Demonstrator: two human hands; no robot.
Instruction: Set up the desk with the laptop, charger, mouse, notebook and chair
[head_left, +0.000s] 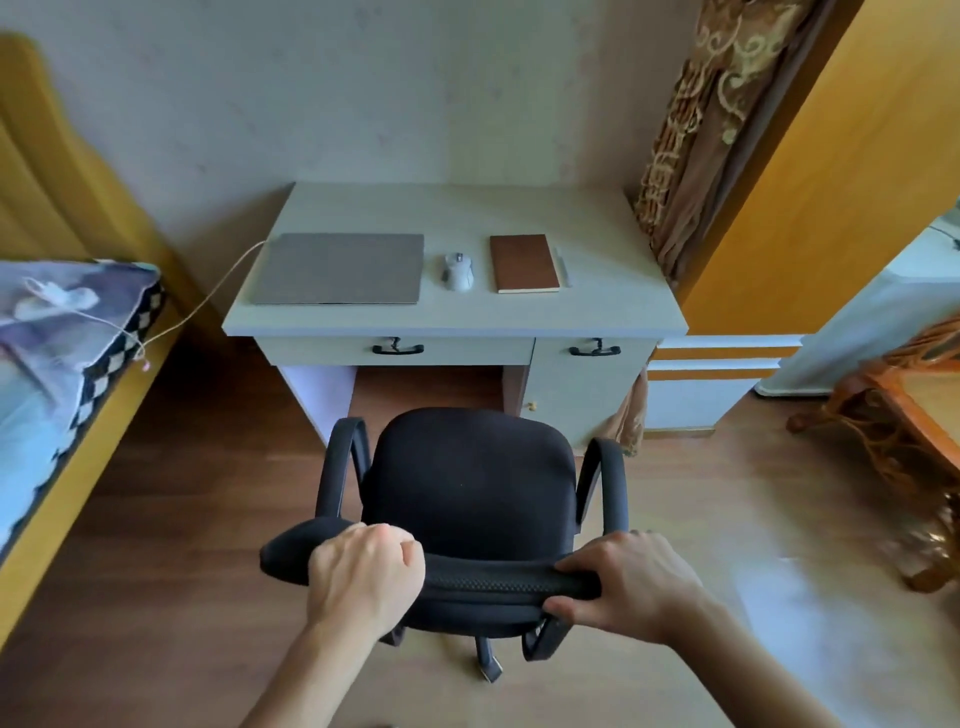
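Observation:
A black office chair (470, 483) with armrests stands on the floor in front of the pale desk (457, 314), its seat facing the kneehole. My left hand (363, 577) and my right hand (628, 582) both grip the top of its backrest. On the desk lie a shut grey laptop (340, 268), a white mouse (458, 271), a brown notebook (523, 263) and a pen (563, 267) beside it. A white charger cable (208, 301) runs from the laptop's left side to the bed, where the charger (62, 297) lies.
A bed (62, 374) with a yellow frame runs along the left. A yellow wardrobe (810, 208) and a curtain (691, 130) stand right of the desk. A carved wooden table (904, 431) is at the far right. Wooden floor surrounds the chair.

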